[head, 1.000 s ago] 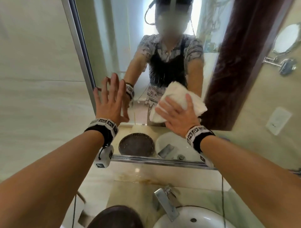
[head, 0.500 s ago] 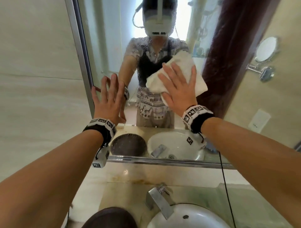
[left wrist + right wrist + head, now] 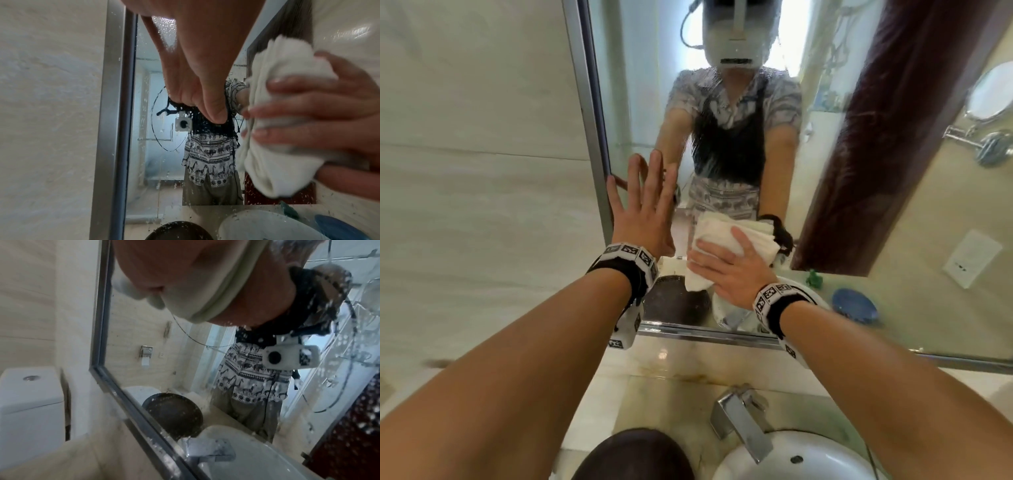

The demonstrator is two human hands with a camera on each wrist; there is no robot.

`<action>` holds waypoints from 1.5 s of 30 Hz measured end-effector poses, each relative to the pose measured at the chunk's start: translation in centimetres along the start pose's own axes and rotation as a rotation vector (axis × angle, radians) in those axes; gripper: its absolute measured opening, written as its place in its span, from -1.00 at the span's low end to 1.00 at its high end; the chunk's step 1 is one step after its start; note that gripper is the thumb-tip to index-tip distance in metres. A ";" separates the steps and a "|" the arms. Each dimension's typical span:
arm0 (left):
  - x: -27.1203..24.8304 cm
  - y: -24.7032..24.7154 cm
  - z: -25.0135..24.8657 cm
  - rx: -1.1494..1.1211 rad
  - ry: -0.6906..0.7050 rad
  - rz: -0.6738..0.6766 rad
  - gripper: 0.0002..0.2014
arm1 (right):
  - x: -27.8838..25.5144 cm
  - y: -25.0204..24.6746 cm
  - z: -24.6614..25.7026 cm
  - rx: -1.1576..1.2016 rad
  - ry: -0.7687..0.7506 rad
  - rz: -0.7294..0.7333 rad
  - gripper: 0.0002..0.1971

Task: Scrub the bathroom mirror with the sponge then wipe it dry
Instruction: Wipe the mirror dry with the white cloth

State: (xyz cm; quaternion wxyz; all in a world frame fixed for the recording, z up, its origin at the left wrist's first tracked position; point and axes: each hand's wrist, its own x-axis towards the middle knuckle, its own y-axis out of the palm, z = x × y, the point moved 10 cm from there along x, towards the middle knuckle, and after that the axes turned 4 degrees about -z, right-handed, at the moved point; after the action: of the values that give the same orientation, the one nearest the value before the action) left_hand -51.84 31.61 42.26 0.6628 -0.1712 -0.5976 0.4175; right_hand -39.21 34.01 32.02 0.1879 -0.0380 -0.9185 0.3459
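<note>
Two hands are on the glass. Your left hand (image 3: 643, 209) lies flat against the metal-framed bathroom mirror (image 3: 640, 102), fingers straight and spread, holding nothing; it sits near the mirror's left frame and, in my judgement, serves as a brace while you lean over the counter. Your right hand (image 3: 729, 270) presses a folded white cloth (image 3: 726, 229) onto the lower part of the glass, just right of the left hand. Its fingers lie across the cloth and bend slightly over it; the left wrist view shows three of those fingers (image 3: 308, 105) bearing on the bunched fabric, so the grip reads as a press with a light hold, suited to dragging the cloth without losing it.

Droplets and white flecks are visible on the glass in both wrist views, so drying is not finished. No sponge can be identified with certainty in any view; I judge the scrub stage done and the wipe stage under way.

Below the mirror sit a white ceramic basin (image 3: 808, 455) with a chrome tap (image 3: 743, 421), and a dark round bowl (image 3: 633, 455) near left.

Compared with half a second ago, the right hand and cloth have dropped from chest height in the reflection to the lower edge region, with the fingers now pointing left rather than up. The left hand has stayed put.
</note>
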 end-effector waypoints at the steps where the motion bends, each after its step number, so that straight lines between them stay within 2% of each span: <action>1: -0.1 -0.2 0.0 -0.003 0.002 -0.020 0.40 | -0.1 0.0 0.4 0.013 -0.018 0.004 -0.35; 4: -0.5 -1.9 0.5 -0.051 0.041 -0.156 0.11 | 0.2 -1.5 0.2 0.049 -0.057 -0.035 -0.34; 5: -0.7 -2.2 0.9 -0.062 0.069 -0.173 0.09 | 0.3 -2.2 -0.4 0.049 -0.052 -0.052 -0.32; 8: -1.6 -2.2 3.3 -0.037 0.084 -0.095 0.23 | 1.9 -6.0 -4.6 0.037 0.127 -0.142 -0.26; 11: -3.0 -1.7 7.0 -0.039 -0.020 -0.030 0.38 | 3.9 -11.7 -9.4 0.076 0.359 -0.346 -0.38; 13: -3.6 -0.9 8.9 -0.058 -0.070 0.030 0.44 | 5.3 -14.0 -11.8 0.113 0.485 -0.426 -0.43; 17: -3.5 0.5 10.4 -0.122 -0.058 0.099 0.51 | 7.4 -13.4 -11.9 0.096 0.662 -0.384 -0.41; 20: -3.1 1.5 10.4 -0.199 -0.038 0.096 0.54 | 8.0 -11.0 -9.8 0.064 0.614 -0.306 -0.35; 23: -3.1 2.2 10.2 -0.237 -0.037 0.069 0.61 | 8.2 -9.1 -7.2 0.015 0.442 -0.271 -0.33; 27: -3.1 2.7 10.2 -0.201 -0.053 0.091 0.59 | 8.1 -6.8 -2.9 -0.037 0.237 -0.255 -0.34; 31: -3.3 2.7 10.2 -0.216 -0.053 0.086 0.63 | 7.4 -2.4 4.2 0.037 -0.033 -0.183 -0.38; 33: -3.3 3.1 10.4 -0.216 -0.057 0.099 0.66 | 7.0 -0.8 7.2 0.108 -0.121 -0.163 -0.45; 35: -3.4 3.4 10.5 -0.206 -0.061 0.131 0.66 | 6.9 -0.9 8.1 0.163 -0.120 -0.184 -0.52; 38: -3.4 3.8 10.5 -0.188 -0.071 0.197 0.63 | 7.5 -3.3 6.1 0.172 -0.053 -0.257 -0.53; 41: -3.4 3.9 10.5 -0.179 -0.081 0.221 0.59 | 9.5 -7.9 0.5 0.100 0.080 -0.315 -0.43; 45: -3.6 3.7 10.2 -0.169 -0.100 0.228 0.57 | 12.8 -15.2 -6.5 0.067 0.325 -0.459 -0.49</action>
State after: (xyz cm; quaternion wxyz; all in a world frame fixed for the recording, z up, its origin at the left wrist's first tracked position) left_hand -62.45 28.26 39.53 0.5638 -0.2721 -0.6394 0.4463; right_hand -47.71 29.11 50.43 0.4071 0.1224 -0.8490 0.3138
